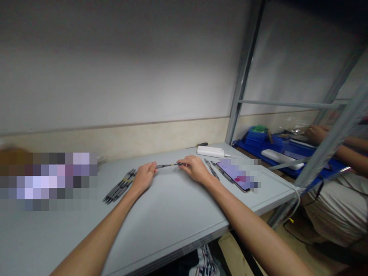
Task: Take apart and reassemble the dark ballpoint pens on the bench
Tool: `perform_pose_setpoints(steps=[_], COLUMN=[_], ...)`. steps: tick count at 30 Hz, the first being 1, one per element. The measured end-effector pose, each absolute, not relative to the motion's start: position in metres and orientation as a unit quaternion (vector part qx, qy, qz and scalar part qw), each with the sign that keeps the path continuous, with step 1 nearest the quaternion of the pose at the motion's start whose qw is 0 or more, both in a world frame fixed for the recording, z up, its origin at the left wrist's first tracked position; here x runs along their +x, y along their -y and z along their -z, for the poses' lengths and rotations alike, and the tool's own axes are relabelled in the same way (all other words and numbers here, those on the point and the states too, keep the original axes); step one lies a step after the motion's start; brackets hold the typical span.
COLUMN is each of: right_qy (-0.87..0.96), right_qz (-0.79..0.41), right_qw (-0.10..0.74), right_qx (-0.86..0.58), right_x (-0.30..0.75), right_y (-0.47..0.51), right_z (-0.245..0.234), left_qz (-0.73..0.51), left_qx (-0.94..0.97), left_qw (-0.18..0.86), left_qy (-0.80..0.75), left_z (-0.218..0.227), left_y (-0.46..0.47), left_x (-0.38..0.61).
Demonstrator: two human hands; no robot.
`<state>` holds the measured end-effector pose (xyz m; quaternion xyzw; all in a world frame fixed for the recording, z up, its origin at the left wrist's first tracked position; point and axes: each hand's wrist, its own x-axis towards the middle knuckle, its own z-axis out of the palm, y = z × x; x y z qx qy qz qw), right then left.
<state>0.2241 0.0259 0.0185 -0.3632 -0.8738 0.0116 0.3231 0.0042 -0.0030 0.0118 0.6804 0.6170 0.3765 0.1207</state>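
Observation:
Both my hands hold one thin grey pen [168, 165] level just above the grey table [172, 214]. My left hand [144, 177] pinches its left end, fingers closed. My right hand [194, 168] grips its right end, fingers curled round it. A row of several similar grey pens [119, 187] lies on the table just left of my left hand. Two more pens [214, 170] lie right of my right hand, beside a phone [235, 176].
A white oblong device [211, 151] lies by the wall behind my right hand. A metal rack post [244, 73] stands at the table's right end. Beyond it another person's hand [316, 134] works over a blue tray [287, 153]. A blurred patch covers the left of the table.

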Motion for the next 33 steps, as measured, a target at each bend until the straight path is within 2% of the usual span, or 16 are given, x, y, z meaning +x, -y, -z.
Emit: perform_pose_setpoints(steps=[10, 19, 33], right_qy=[0.849, 0.834, 0.856], right_qz=[-0.014, 0.007, -0.003], right_qw=[0.319, 0.269, 0.282], right_qx=[-0.420, -0.483, -0.434], right_x=[0.226, 0.229, 0.233], right_y=[-0.023, -0.022, -0.027], right_z=[-0.020, -0.020, -0.018], left_qz=[-0.388, -0.393, -0.385], left_qx=[0.656, 0.656, 0.651], left_qw=[0.090, 0.058, 0.041], left_qy=[-0.641, -0.641, -0.653], left_z=[-0.013, -0.014, -0.013], left_y=[0.000, 0.000, -0.002], left_x=[-0.005, -0.008, -0.012])
